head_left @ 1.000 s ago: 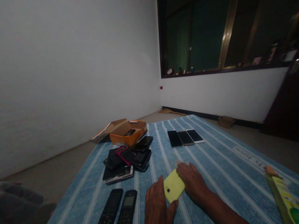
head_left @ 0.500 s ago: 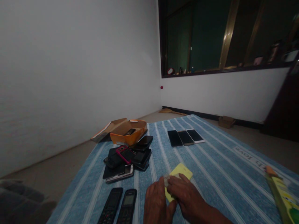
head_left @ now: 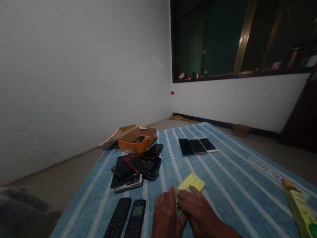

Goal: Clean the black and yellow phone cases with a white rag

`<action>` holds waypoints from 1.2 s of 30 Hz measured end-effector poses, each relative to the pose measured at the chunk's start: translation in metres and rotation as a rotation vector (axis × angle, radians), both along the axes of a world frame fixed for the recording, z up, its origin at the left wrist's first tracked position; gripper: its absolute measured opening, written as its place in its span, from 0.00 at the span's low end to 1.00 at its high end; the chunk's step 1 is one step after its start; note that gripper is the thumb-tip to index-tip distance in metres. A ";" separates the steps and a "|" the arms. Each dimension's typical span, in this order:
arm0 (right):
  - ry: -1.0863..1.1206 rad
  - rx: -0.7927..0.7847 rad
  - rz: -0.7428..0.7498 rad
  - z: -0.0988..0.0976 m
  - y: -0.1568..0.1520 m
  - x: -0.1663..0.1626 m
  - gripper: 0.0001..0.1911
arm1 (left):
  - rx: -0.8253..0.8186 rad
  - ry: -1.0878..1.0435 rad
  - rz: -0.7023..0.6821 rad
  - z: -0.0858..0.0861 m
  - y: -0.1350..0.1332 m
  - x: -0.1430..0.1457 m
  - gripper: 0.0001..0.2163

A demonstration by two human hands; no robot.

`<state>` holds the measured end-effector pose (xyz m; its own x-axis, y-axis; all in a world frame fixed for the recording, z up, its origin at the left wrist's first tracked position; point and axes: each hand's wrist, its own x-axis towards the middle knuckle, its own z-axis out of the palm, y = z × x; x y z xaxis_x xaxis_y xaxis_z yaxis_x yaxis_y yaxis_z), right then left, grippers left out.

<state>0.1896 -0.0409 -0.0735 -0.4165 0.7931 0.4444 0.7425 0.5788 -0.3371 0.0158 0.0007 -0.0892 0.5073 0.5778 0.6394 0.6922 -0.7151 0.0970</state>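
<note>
A yellow phone (head_left: 192, 182) lies on the blue striped mat (head_left: 230, 172) just in front of me. My left hand (head_left: 166, 215) grips its near left edge with curled fingers. My right hand (head_left: 198, 213) lies over its near end and presses a small pale cloth (head_left: 177, 191) against it. Only the far half of the yellow phone shows. Two dark keypad phones (head_left: 127, 218) lie side by side left of my left hand.
A heap of several phones (head_left: 135, 167) sits further left, behind it an open orange box (head_left: 137, 140) with a phone inside. Three smartphones (head_left: 197, 146) lie in a row at the far middle. A yellow-green package (head_left: 300, 206) lies at the right edge.
The yellow phone turned from standing tilted between my hands to lying flat on the mat. My right hand came back over its near end with the cloth.
</note>
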 end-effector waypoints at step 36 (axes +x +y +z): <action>0.110 -0.199 0.013 0.025 0.016 -0.017 0.15 | -0.301 -0.235 0.022 -0.004 -0.001 0.007 0.33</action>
